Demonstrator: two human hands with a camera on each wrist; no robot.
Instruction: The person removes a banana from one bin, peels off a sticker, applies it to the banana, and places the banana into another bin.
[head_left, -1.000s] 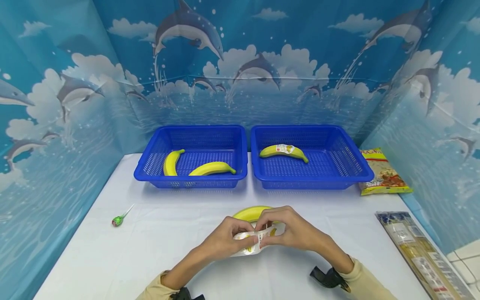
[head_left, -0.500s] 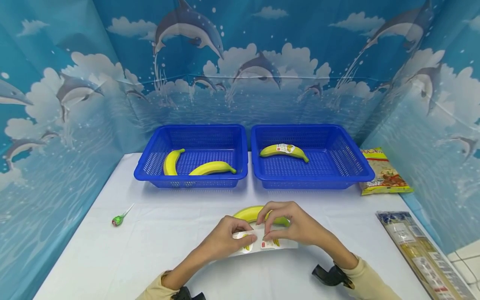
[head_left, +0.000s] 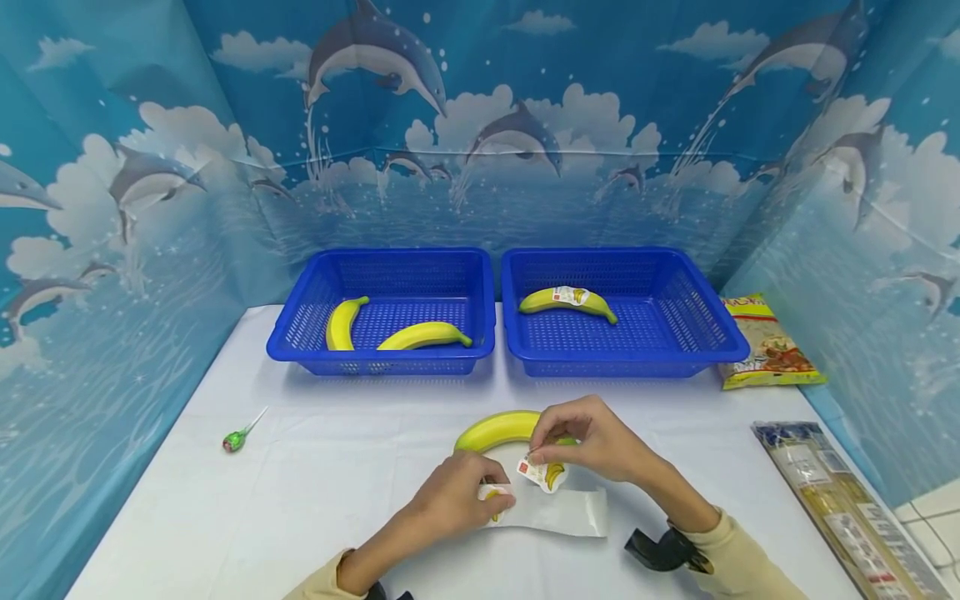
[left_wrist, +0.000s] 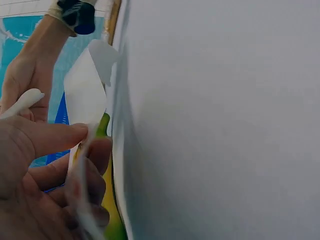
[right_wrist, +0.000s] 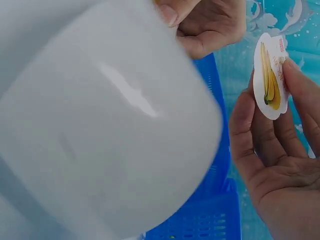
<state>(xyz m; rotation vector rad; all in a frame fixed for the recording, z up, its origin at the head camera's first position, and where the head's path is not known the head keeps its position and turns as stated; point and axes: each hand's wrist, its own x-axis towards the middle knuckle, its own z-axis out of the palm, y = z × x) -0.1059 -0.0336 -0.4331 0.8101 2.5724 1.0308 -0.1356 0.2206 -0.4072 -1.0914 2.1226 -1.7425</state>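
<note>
My left hand (head_left: 453,496) pinches a white glossy backing strip (head_left: 566,512) between thumb and fingers; a banana-printed sticker lies under the thumb. The strip's bare end curls to the right. My right hand (head_left: 588,442) pinches a loose sticker (right_wrist: 270,80) by its edge, apart from the strip. In the right wrist view, its printed banana faces the camera. Just beyond both hands a yellow banana (head_left: 491,430) lies on the white table, its right end partly hidden by the right hand.
Two blue baskets stand at the back. The left basket (head_left: 390,357) holds two bananas; the right basket (head_left: 637,358) holds one labelled banana (head_left: 536,302). A green lollipop (head_left: 235,440) lies left. A yellow food packet (head_left: 772,346) and long plastic-wrapped packages (head_left: 840,508) lie right.
The right hand has peeled the sticker off the strip and lifted it away. The left hand has moved slightly nearer the person with the strip, whose right part now hangs free.
</note>
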